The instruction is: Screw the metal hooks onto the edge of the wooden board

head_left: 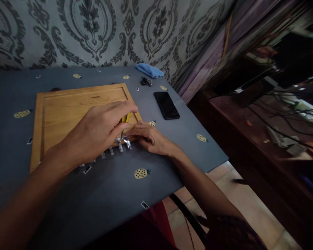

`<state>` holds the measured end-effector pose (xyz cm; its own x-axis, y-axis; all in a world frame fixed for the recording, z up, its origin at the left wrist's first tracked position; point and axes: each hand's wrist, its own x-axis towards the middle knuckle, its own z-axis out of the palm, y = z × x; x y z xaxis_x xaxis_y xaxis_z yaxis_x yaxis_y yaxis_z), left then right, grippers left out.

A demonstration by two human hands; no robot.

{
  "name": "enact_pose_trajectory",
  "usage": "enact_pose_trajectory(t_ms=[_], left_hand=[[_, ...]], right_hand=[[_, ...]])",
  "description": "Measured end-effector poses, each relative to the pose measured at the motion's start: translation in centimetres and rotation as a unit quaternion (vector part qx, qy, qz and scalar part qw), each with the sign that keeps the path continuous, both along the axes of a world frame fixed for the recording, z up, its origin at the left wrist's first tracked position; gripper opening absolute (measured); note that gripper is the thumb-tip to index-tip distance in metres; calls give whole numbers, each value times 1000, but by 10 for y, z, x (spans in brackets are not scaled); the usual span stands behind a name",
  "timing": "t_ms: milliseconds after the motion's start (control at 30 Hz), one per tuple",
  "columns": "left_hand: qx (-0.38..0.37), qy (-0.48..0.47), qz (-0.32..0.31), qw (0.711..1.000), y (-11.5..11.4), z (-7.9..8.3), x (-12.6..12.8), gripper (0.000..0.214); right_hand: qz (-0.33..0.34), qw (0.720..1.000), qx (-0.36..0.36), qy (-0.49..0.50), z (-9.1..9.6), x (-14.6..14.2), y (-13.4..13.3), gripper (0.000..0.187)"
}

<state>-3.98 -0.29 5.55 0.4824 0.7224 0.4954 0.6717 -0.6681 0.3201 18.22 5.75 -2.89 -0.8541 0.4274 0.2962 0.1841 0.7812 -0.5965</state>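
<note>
My left hand (101, 130) is closed round a tool with a yellow handle (126, 118), its metal tip pointing down at a small clear piece (123, 142) by the front edge of a wooden board (67, 111). My right hand (151, 139) lies just right of that spot, fingers curled and pressed to the cloth at the clear piece. A row of several small clear pieces (106, 152) runs leftward along the board's front edge.
A blue-grey cloth with pineapple prints (120, 194) covers the table. A black phone (167, 105), a bunch of keys (146, 82) and a folded blue cloth (150, 70) lie at the back right. The table edge drops to tiled floor on the right; a dark cabinet with cables stands beyond.
</note>
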Motion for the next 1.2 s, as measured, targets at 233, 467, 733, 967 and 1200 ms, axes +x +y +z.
enact_pose_trajectory(t_ms=[233,467,733,967,1200], left_hand=[[0,1,3,1000,-1,2,-2,25],[-13,12,17,1000,-1,3,0,25],[-23,20,18,999,-2,5,0,27],[-23,19,20,999,-1,4,0,27],[-33,16,9,999,0,4,-1,27]], right_hand=[[-19,999,-26,35,-5,3,1,56],[-30,998,-42,44,-5,5,-1,62],[-42,994,-82,61,-6,-1,-5,60],[-35,992,-106,53,-7,-3,-6,63],[7,998,-61,-1,-3,4,1,66]])
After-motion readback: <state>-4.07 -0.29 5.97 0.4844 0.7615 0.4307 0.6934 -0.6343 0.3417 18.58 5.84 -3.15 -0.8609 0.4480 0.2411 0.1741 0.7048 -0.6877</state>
